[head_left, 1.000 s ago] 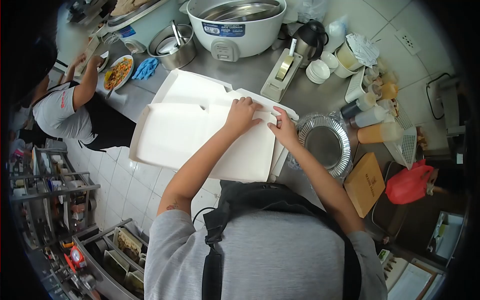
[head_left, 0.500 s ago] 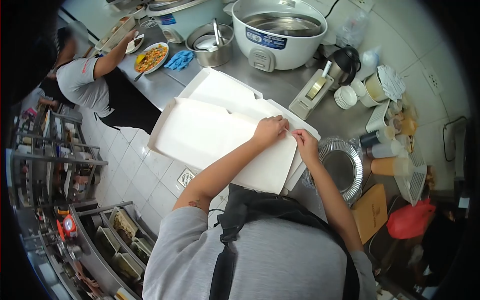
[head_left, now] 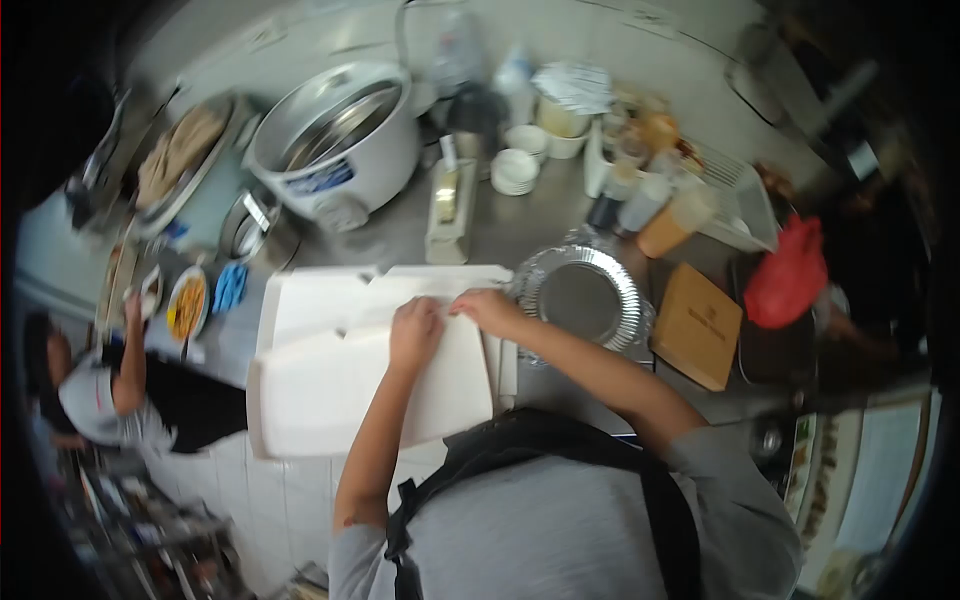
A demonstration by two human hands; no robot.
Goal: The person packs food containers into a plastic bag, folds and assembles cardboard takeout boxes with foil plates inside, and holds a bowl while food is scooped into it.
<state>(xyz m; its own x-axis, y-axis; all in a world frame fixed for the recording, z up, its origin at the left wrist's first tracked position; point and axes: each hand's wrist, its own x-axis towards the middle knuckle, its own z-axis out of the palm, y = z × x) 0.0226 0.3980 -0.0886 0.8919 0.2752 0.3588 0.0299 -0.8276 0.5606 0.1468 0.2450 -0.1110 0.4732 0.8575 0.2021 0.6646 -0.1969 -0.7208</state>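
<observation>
On the near side of the metal table (head_left: 400, 242), overlapping sheets of white cardboard (head_left: 345, 395) lie under both hands, with the lower part sticking out past the edge. Biggest change since a moment ago is the view, tbh: it's swung round, so the tape dispenser (head_left: 448, 225) now sits straight beyond the cardboard. Both hands are still at the cardboard's right-hand part, so it looks like the fiddly bit there isn't done. Left hand (head_left: 414, 335) is curled low on the top sheet, fingers bunched up. Right hand (head_left: 488, 310) reaches in from the side, grip narrow, fingertips just beside the left ones. Too blurry to tell if either one's really pinching a flap. Fluted foil plate (head_left: 627, 305) in clear wrap is just right of the cardboard, brown box (head_left: 698, 328) past that.
</observation>
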